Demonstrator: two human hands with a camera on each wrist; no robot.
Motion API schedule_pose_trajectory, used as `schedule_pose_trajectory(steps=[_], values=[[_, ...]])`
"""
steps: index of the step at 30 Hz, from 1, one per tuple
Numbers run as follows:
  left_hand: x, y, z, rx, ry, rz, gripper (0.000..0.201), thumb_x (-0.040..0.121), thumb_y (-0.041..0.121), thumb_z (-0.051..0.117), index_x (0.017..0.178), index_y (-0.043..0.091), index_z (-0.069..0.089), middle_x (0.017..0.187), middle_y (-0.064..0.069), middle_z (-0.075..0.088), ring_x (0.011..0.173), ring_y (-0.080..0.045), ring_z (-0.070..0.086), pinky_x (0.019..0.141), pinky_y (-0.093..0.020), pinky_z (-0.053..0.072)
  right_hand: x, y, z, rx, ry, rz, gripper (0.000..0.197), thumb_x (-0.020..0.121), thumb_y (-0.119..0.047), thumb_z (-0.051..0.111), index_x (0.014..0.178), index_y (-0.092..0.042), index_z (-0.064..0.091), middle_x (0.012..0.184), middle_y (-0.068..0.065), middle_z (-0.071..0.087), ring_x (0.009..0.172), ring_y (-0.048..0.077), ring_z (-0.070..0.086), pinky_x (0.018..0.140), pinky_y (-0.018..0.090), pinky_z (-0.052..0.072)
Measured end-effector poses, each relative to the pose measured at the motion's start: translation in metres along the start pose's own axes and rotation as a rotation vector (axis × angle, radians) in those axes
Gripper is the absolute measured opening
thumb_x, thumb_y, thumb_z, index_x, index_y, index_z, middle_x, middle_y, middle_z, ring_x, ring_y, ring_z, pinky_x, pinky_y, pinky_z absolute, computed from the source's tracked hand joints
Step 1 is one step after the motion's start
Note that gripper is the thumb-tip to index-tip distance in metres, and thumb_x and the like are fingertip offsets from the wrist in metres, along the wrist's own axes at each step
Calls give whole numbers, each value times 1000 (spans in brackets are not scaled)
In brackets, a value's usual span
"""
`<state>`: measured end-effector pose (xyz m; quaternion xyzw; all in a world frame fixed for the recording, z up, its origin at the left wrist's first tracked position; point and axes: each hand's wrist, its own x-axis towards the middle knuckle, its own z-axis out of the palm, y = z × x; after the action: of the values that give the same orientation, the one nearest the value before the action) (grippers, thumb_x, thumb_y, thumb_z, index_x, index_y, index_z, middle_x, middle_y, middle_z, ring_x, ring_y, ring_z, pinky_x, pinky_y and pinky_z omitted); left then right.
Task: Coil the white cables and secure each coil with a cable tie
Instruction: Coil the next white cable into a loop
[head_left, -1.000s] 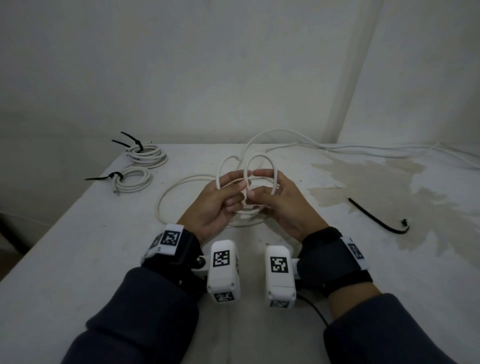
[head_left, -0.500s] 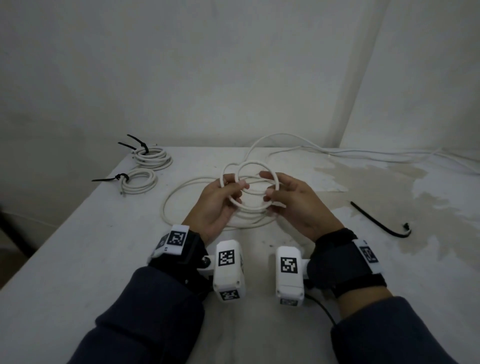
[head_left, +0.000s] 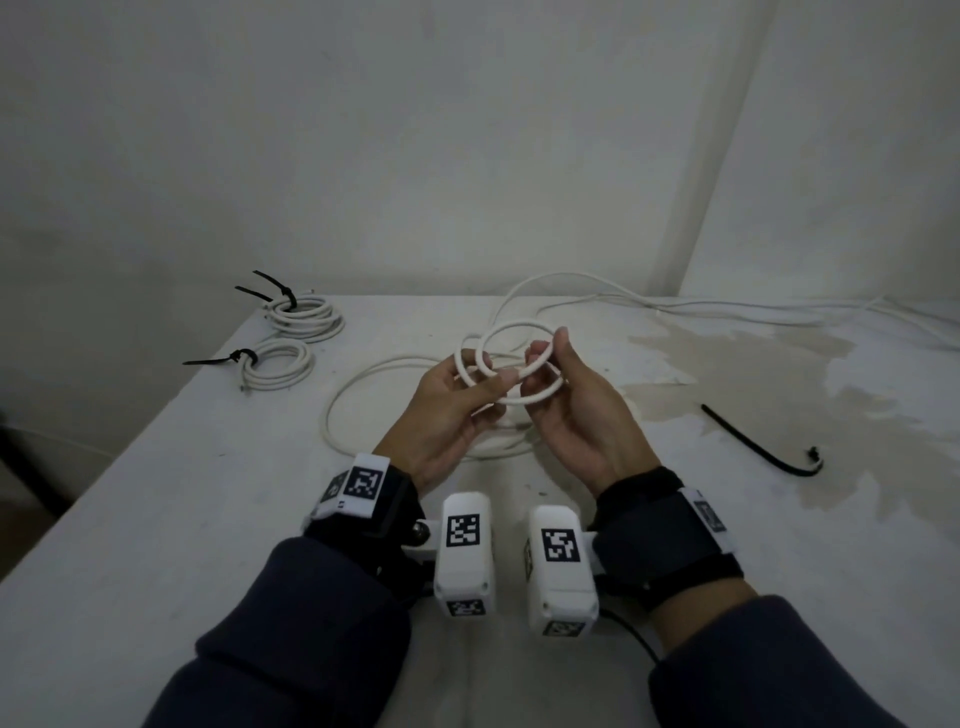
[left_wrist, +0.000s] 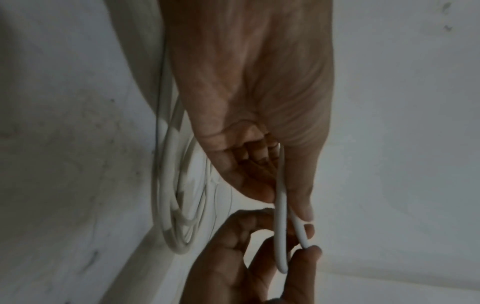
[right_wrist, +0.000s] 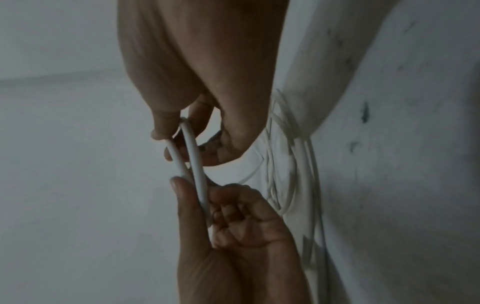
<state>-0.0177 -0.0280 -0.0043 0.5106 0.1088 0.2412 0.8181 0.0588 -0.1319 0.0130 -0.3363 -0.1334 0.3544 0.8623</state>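
White table (head_left: 156, 519), stained brown at right of frame, under pale walls (head_left: 363, 130). Dark sleeves (head_left: 291, 623) at lower edge, with black wrist straps and white camera blocks (head_left: 464, 551) bearing square markers.

Centre of frame: white cable (head_left: 363, 379), slack lengths lying in wide loops on the table and trailing toward upper right along the wall. Raised above the slack, two small loops (head_left: 519, 332) of the same cable, side by side and overlapping, held between both hands.

Left hand (head_left: 447, 410): thumb and curled fingers pinching the loops at their left side; in the left wrist view, cable (left_wrist: 281, 205) seen edge-on between thumb and fingers (left_wrist: 249, 181).

Right hand (head_left: 576, 410): thumb and fingers pinching the loops at their right side, index raised past the rim; in the right wrist view, two strands (right_wrist: 192, 156) clamped under the fingertips (right_wrist: 163, 131).

Upper left: two finished coils (head_left: 306, 314) (head_left: 278, 364), each cinched with a black tie (head_left: 275, 291) with its tail sticking out.

Right of centre: loose black tie (head_left: 753, 441) lying on the stain, well apart from the hands.
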Motion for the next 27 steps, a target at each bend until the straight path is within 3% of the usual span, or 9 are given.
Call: schedule_pose_trajectory(steps=[5, 7, 10, 12, 14, 18, 22, 25, 27], values=[[1, 3, 2, 7, 35, -57, 17, 91, 16, 58, 95, 3, 66, 96, -11, 70, 78, -15, 62, 69, -24, 50, 0, 2, -3, -41, -14, 9, 36, 98, -37, 46, 76, -12, 58, 65, 1, 65, 71, 15, 67, 75, 29, 56], [1, 6, 2, -52, 81, -70, 26, 95, 23, 53, 89, 2, 67, 89, -13, 70, 81, -20, 64, 83, -32, 51, 0, 4, -3, -100, -2, 10, 34, 97, -37, 48, 75, -12, 58, 67, 4, 64, 67, 15, 65, 68, 27, 56], [2, 6, 0, -86, 119, -96, 40, 95, 26, 52, 108, -12, 60, 106, -24, 66, 95, -30, 62, 95, -43, 48, 0, 5, -1, -170, 47, -3, 31, 96, -32, 53, 75, -9, 56, 58, 1, 56, 49, 8, 56, 52, 21, 52], [1, 5, 0, -82, 126, -111, 38, 95, 20, 54, 112, -14, 58, 104, -23, 66, 94, -29, 61, 92, -41, 51, 0, 5, 0, -188, 62, -6, 32, 95, -31, 55, 73, -8, 55, 54, -1, 51, 43, 6, 50, 49, 20, 49], [2, 5, -1, -86, 129, -114, 24, 94, 12, 53, 104, -9, 60, 86, -12, 68, 77, -19, 62, 76, -32, 57, 0, 5, 0, -217, 77, -8, 34, 95, -33, 56, 72, -8, 53, 53, -2, 44, 40, 6, 42, 46, 20, 44], [2, 5, 3, -104, 74, -152, 16, 95, 8, 49, 103, -1, 59, 62, -1, 54, 50, -6, 50, 52, -18, 49, 5, 7, -1, -202, 86, 33, 31, 98, -31, 53, 74, -13, 43, 46, -7, 28, 36, 6, 25, 35, 18, 27], [4, 4, 1, -122, 32, -147, 22, 98, 5, 42, 112, -5, 55, 58, 0, 51, 49, -5, 47, 51, -16, 45, 6, 2, -5, 47, 64, 161, 33, 96, -34, 48, 72, -18, 34, 47, -4, 23, 34, 7, 20, 35, 19, 17], [3, 3, -1, -69, 2, -143, 21, 97, 8, 44, 105, -3, 60, 64, -1, 58, 57, -8, 56, 57, -17, 51, 2, -5, -9, 113, 60, 103, 25, 81, -22, 45, 58, -16, 38, 57, 0, 24, 40, 10, 20, 46, 22, 13], [2, 3, 0, -22, -18, -145, 18, 97, 10, 47, 98, 1, 62, 67, 0, 65, 62, -8, 62, 60, -18, 54, 0, -7, -12, 162, 68, 70, 16, 68, -17, 42, 53, -16, 38, 61, 1, 28, 44, 11, 21, 47, 23, 17]])
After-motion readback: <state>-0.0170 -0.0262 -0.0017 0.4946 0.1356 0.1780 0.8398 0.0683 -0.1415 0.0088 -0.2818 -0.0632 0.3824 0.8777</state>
